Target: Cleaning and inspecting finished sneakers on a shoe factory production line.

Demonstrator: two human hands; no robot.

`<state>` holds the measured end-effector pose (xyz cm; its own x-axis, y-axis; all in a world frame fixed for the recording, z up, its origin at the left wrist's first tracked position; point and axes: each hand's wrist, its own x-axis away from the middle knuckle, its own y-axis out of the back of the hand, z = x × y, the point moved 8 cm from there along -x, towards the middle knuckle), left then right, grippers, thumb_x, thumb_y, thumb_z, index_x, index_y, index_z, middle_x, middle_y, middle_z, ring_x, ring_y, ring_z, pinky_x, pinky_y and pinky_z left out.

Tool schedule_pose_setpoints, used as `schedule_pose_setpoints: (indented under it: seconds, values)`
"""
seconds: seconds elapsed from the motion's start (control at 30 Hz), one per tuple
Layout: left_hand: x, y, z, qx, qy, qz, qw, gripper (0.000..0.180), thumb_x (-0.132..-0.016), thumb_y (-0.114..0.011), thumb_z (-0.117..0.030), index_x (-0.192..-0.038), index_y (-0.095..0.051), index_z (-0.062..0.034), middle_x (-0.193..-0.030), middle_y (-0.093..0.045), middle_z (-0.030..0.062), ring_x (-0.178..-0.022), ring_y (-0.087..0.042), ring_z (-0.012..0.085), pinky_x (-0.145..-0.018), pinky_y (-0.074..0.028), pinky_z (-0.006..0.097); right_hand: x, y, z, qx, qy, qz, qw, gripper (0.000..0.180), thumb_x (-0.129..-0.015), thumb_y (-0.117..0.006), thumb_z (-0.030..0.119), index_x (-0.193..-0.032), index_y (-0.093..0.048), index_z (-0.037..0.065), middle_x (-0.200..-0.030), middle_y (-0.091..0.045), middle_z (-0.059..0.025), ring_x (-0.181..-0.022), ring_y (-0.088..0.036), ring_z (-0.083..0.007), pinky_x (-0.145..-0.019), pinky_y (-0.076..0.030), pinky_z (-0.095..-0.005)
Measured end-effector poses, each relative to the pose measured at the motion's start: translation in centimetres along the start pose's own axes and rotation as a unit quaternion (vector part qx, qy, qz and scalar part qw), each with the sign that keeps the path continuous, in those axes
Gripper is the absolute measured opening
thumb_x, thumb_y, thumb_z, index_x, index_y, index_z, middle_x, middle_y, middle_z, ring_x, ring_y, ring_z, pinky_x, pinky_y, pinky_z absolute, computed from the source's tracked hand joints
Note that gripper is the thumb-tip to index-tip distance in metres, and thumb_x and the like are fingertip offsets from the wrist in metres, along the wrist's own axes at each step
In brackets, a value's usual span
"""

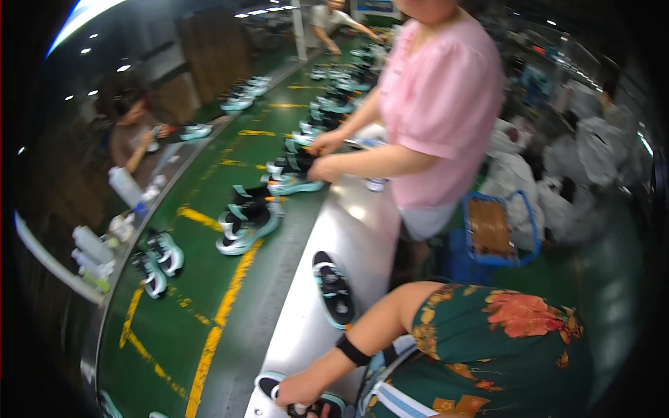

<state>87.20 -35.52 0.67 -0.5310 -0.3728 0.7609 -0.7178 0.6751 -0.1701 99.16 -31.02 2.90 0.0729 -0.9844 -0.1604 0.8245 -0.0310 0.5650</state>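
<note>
At the bottom edge, my right hand [304, 390], with a black band on its wrist, is closed on a black and white sneaker [267, 384] with a light teal edge. Only some fingers of my left hand [322, 412] show, curled against the same sneaker; the rest is cut off by the frame. Just beyond lies another black sneaker [333, 289] with a teal rim, its opening facing up, on the shiny metal ledge [362, 223].
A green belt [188, 279] with yellow markings carries several teal-soled sneakers [251, 223]. A person in pink [446, 104] handles sneakers ahead; others work farther off. White bottles [125, 187] stand along the left edge. A blue basket [498, 226] and plastic bags [599, 150] are at right.
</note>
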Motion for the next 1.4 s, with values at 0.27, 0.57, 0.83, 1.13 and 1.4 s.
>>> schedule_pose_setpoints:
  seconds: [0.27,0.57,0.83,1.13,1.4]
  values:
    - [-1.7,-2.8,-0.5,-0.104,-0.052,0.066,0.991,0.035,-0.095,-0.050,-0.023,-0.119,-0.055,0.0017,-0.113,-0.063,0.0136,-0.080,-0.056,0.0191,-0.062,-0.049,0.028,0.8,1.3,-0.3,-0.011,-0.065,-0.007,0.998,0.019,-0.070,-0.069,0.022,-0.084,-0.073,0.009,-0.079,-0.070,-0.0096,-0.072,-0.066,-0.0238,-0.064,-0.051,-0.0360]
    - [-1.0,-0.1,-1.2,-0.143,-0.237,-0.003,0.961,0.037,-0.095,-0.050,-0.029,-0.109,-0.060,0.0044,-0.098,-0.068,0.0104,-0.070,-0.066,0.0202,-0.052,-0.045,0.026,2.1,1.4,2.4,0.071,-0.016,0.015,0.997,0.013,-0.071,-0.063,0.014,-0.079,-0.058,0.006,-0.078,-0.063,-0.0124,-0.079,-0.062,-0.0304,-0.073,-0.042,-0.0413]
    - [-0.3,-0.7,-1.1,0.070,-0.092,-0.064,0.991,0.039,-0.095,-0.052,-0.028,-0.112,-0.058,0.0067,-0.093,-0.069,0.0138,-0.048,-0.057,0.0146,-0.041,-0.041,0.022,1.5,3.2,2.4,0.042,0.030,0.081,0.995,0.023,-0.075,-0.062,0.013,-0.097,-0.061,0.009,-0.080,-0.059,-0.0159,-0.075,-0.061,-0.0368,-0.064,-0.047,-0.0458]
    - [-3.5,0.0,2.7,0.149,-0.101,-0.001,0.984,0.026,-0.096,-0.049,-0.014,-0.101,-0.058,0.0097,-0.103,-0.064,0.0196,-0.087,-0.067,0.0229,-0.045,-0.055,0.027,2.8,2.6,1.4,0.049,0.036,0.065,0.996,0.032,-0.079,-0.064,0.025,-0.109,-0.060,0.012,-0.075,-0.059,-0.0154,-0.071,-0.060,-0.0379,-0.065,-0.047,-0.0448]
    - [-3.2,-0.9,2.7,0.141,-0.076,-0.012,0.987,0.028,-0.095,-0.050,-0.014,-0.105,-0.059,0.0098,-0.099,-0.066,0.0226,-0.066,-0.067,0.0200,-0.044,-0.052,0.026,3.9,3.8,2.9,0.174,0.014,-0.033,0.984,0.023,-0.078,-0.066,0.025,-0.088,-0.054,0.009,-0.072,-0.059,-0.0050,-0.072,-0.059,-0.0289,-0.073,-0.040,-0.0380]
